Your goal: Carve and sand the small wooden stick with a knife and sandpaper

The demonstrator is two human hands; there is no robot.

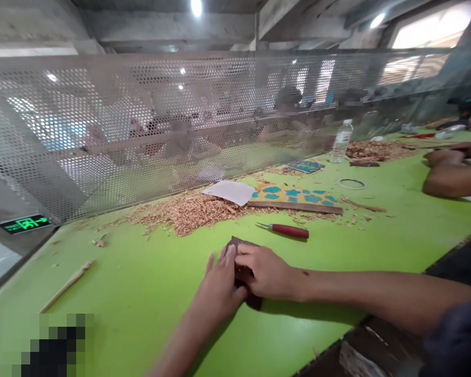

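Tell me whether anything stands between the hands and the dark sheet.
Nothing visible does: the left hand and right hand both touch the dark sheet directly. The red-handled knife lies beyond them, not between.

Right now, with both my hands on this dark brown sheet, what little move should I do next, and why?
I think you could gently lift your right hand a little off the dark brown sheet, keeping your left hand on it. Both hands cover most of the sheet, so you can't see much of it. Lift away from the red-handled carving knife lying just above it.
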